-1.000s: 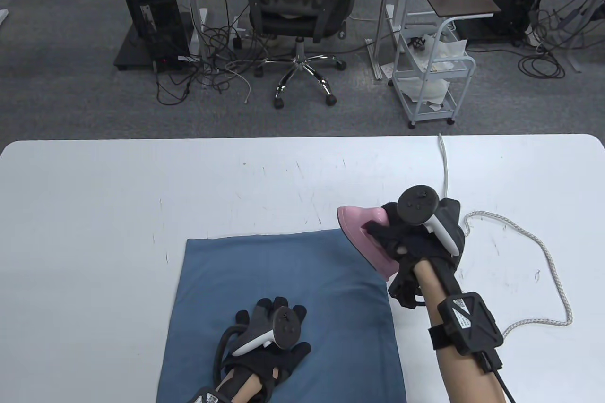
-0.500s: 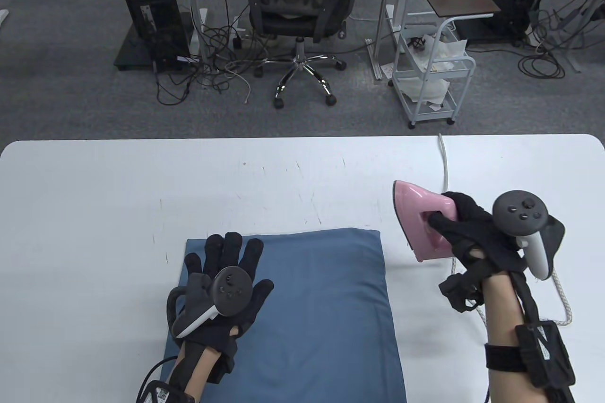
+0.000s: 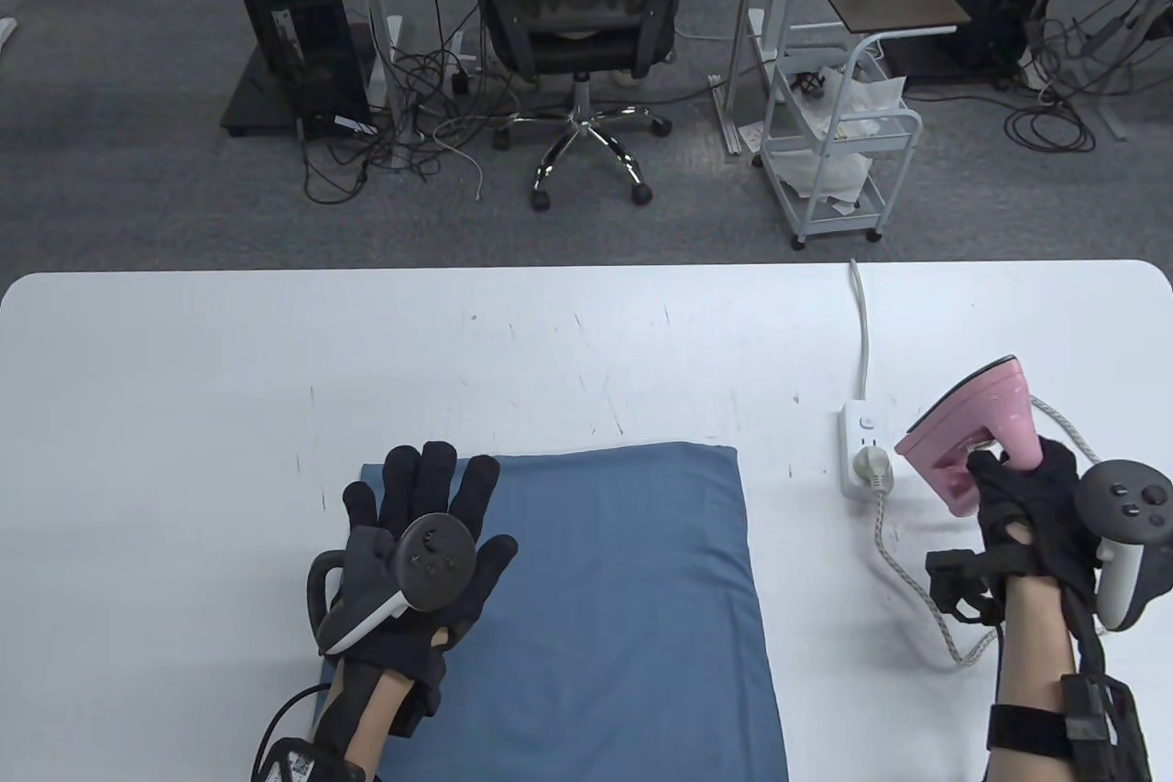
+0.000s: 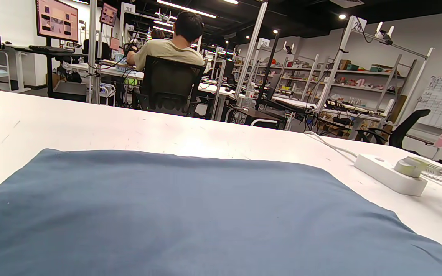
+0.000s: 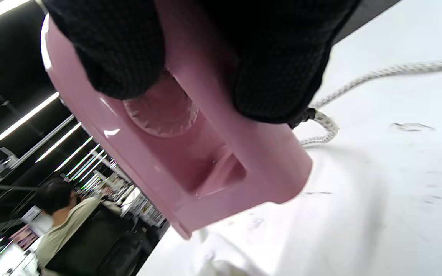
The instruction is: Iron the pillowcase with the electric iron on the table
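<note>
A blue pillowcase (image 3: 596,599) lies flat on the white table (image 3: 367,360), near the front edge; it fills the lower part of the left wrist view (image 4: 190,214). My left hand (image 3: 417,534) rests flat and spread on the pillowcase's left part. My right hand (image 3: 1031,507) grips the handle of a pink electric iron (image 3: 985,424), held tilted nose-up at the right of the table, well off the pillowcase. The right wrist view shows my fingers (image 5: 121,46) wrapped around the iron's handle (image 5: 190,153).
A white power strip (image 3: 863,447) with the iron's plug lies on the table between pillowcase and iron; it also shows in the left wrist view (image 4: 391,176). The braided cord (image 3: 916,580) loops beside my right arm. An office chair (image 3: 577,3) and a cart (image 3: 843,140) stand beyond the table.
My right hand carried the iron from the pillowcase's far right corner rightwards off it and tilted it nose-up. My left hand slid from the pillowcase's middle to its left part.
</note>
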`<move>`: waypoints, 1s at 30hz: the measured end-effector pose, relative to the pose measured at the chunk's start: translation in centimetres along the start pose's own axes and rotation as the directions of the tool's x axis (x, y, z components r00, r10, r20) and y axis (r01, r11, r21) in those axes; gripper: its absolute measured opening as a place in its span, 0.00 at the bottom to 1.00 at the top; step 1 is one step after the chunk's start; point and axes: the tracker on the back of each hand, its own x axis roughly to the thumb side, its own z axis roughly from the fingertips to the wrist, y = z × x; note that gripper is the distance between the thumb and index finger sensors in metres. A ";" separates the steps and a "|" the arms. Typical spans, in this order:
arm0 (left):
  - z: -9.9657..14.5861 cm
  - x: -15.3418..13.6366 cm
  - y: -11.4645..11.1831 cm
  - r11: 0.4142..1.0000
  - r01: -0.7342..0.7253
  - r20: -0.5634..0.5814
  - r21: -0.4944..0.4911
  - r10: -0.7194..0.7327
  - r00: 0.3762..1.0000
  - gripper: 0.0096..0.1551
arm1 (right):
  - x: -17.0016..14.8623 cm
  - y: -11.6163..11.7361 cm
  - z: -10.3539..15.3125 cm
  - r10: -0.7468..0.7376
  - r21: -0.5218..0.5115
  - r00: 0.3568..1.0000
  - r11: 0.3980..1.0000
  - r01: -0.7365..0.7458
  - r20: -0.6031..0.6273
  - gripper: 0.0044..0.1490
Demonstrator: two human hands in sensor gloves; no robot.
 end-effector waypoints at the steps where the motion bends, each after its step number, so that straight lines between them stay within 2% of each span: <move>1: 0.0 0.0 0.0 1.000 0.002 0.000 -0.001 -0.002 1.000 0.44 | -0.9 0.3 -0.2 -0.006 -0.014 0.999 1.000 0.006 -0.032 0.35; 8: -0.1 -0.3 -0.2 1.000 0.010 -0.011 -0.016 -0.010 1.000 0.44 | -4.5 2.4 -1.1 0.011 -0.036 0.991 0.999 -0.016 -0.135 0.34; 22: -0.1 -0.3 -0.2 0.999 0.017 -0.014 -0.029 -0.017 1.000 0.45 | -5.5 4.4 -0.9 0.074 0.007 0.993 0.997 -0.073 -0.093 0.35; 25: -0.1 -0.3 -0.1 1.000 0.013 -0.012 -0.026 -0.013 1.000 0.45 | -5.4 4.3 -0.9 0.060 0.041 0.996 0.998 -0.057 -0.070 0.40; 27: -0.1 -0.3 -0.1 1.000 0.014 -0.009 -0.025 -0.014 1.000 0.45 | -5.0 3.9 -0.8 0.047 0.077 0.998 0.996 -0.043 -0.042 0.49; 30: -0.1 -0.3 -0.1 1.000 0.014 -0.006 -0.024 -0.015 1.000 0.45 | -3.5 3.1 -0.4 0.064 0.047 0.997 0.997 -0.066 0.040 0.56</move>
